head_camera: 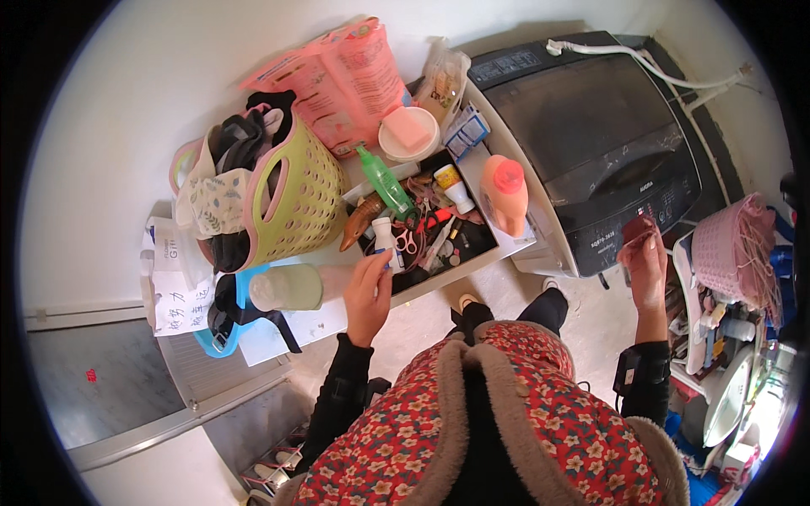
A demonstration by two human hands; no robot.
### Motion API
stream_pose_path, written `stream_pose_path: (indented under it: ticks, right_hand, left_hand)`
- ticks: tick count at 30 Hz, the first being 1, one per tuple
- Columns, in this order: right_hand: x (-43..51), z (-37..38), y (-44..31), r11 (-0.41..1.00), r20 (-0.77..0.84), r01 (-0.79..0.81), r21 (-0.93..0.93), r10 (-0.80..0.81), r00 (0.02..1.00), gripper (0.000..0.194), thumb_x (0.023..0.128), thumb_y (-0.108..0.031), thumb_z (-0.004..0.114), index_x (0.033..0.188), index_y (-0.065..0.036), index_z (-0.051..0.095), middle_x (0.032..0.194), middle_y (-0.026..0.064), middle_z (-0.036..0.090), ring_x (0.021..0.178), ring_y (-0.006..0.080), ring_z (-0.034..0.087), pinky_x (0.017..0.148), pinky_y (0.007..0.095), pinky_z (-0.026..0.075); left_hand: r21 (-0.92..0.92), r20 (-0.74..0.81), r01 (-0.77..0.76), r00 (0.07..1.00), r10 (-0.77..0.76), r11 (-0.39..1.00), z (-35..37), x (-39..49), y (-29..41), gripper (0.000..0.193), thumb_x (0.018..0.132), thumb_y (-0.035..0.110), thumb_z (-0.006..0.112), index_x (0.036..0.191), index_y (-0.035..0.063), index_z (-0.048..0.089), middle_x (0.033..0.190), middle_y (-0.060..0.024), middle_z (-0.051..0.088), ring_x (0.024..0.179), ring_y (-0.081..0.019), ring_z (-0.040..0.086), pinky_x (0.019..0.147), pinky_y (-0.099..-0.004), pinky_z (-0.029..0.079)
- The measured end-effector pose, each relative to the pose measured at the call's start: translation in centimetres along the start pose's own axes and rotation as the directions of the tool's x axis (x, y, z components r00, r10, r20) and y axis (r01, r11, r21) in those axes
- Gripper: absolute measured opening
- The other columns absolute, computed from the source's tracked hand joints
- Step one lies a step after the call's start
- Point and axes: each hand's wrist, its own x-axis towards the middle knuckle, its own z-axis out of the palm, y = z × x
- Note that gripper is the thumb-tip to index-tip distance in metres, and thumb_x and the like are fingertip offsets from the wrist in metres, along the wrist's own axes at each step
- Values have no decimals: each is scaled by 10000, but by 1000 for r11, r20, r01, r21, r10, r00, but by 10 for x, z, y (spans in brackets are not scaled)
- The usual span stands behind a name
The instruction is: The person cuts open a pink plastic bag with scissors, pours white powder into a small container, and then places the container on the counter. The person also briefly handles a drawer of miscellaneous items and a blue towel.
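Observation:
My left hand [369, 292] is at the near edge of an open box [436, 278] of small items. Its fingertips overlap the lower part of a white bottle [383, 235]; whether they grip it, I cannot tell. Inside the box lie pink-handled scissors [406, 241], a green bottle [387, 183], a white bottle with a yellow label [453, 186] and a brown curved object [364, 220]. Off to the right, my right hand [652, 269] holds a crumpled dark-pink cloth [638, 235] before the washing machine's front.
A top-loading washing machine [595, 126] stands behind on the right. A yellow-green laundry basket [297, 190], a pale green-lidded container [288, 286] and a blue tray [212, 341] crowd the left. An orange bottle [504, 196] stands beside the box. Right: a pink basket [721, 259] on a shelf.

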Motion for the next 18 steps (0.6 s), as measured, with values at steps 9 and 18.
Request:
stream_pose_path:
  ticks: [9,18]
  right_hand:
    - [-27,10,-28,1000,31,-21,-22,22,999,496,1023,-439,560,1298,-27,534,1002,65,643,828,139,602,773,291,488]
    - [50,54,-57,999,270,4,-53,10,963,542,984,-456,619,1306,-28,541,1058,81,650,859,154,634,770,299,509]
  left_hand:
    - [-45,-86,-67,994,63,997,43,80,6,456,904,55,664,1348,24,563,1205,-164,628,1041,-315,649,862,-383,529]
    - [511,-379,-191,825,419,838,-2,329,-18,707,846,362,747,1368,-34,482,1267,-207,575,1162,-386,561,971,-464,457]
